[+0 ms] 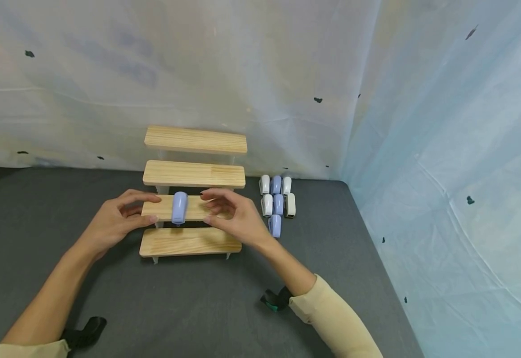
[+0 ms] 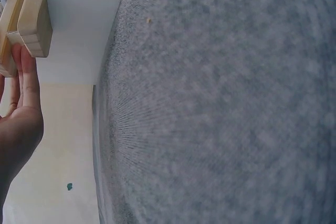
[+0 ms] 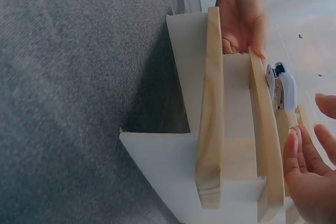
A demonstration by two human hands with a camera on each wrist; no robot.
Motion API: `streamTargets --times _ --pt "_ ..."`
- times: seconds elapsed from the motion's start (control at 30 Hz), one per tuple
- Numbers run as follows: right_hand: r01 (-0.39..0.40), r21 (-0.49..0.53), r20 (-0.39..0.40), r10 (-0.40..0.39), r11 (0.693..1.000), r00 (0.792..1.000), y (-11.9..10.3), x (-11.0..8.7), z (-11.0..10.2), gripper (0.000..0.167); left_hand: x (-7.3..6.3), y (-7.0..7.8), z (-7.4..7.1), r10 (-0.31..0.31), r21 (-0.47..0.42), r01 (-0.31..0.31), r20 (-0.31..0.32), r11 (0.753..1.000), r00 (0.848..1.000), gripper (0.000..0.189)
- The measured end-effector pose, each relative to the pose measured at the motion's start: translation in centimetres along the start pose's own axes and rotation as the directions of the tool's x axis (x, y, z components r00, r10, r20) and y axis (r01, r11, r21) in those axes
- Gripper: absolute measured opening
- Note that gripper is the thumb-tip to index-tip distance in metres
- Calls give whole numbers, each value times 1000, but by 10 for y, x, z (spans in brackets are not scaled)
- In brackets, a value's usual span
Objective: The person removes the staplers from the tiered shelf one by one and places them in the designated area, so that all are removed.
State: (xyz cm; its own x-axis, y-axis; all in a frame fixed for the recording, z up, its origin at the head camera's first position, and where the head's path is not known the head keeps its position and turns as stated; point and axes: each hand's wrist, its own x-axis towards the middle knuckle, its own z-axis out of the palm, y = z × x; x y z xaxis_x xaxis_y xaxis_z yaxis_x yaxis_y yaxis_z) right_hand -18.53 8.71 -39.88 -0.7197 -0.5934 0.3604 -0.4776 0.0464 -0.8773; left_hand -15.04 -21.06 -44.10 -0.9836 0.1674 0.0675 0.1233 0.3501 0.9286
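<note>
A four-step wooden rack [image 1: 191, 241] with white side supports stands on the dark table. On its second step from the bottom sits a light blue mini stapler [image 1: 179, 207], also seen in the right wrist view [image 3: 286, 91]. My left hand [image 1: 116, 217] grips that step's left end, thumb at the front edge and fingers at the far side. Over the right part of the same step is my right hand [image 1: 235, 214], thumb and fingers apart and loosely bent, holding nothing. Whether its fingertips touch the board I cannot tell.
Several white and light blue staplers [image 1: 278, 204] stand grouped to the right of the rack, near my right hand. A pale sheet [image 1: 287, 74] hangs behind the table and along its right side. The dark table surface [image 1: 175, 308] extends in front of the rack.
</note>
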Motion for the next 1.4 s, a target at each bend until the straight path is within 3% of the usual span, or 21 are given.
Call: streamTargets --times 0.23,0.5,0.8,1.13,1.4 --pt "-16 -23 -1 16 1000 1000 -5 6 8 45 0 -1 0 4 -7 -4 8 1000 1000 45" --pt "-47 -99 26 50 994 998 -37 13 12 47 1 -2 -1 37 13 -37 7 999 999 44" --pt "-112 -184 40 121 977 992 -6 20 19 56 1 -2 -1 29 3 -29 10 1000 1000 43" --pt "-117 -313 71 146 943 987 -6 28 23 64 1 -3 -2 57 -4 -57 17 998 998 44" --pt "-128 -371 72 166 920 983 -6 32 29 66 1 -3 -1 42 -6 -42 14 999 999 44"
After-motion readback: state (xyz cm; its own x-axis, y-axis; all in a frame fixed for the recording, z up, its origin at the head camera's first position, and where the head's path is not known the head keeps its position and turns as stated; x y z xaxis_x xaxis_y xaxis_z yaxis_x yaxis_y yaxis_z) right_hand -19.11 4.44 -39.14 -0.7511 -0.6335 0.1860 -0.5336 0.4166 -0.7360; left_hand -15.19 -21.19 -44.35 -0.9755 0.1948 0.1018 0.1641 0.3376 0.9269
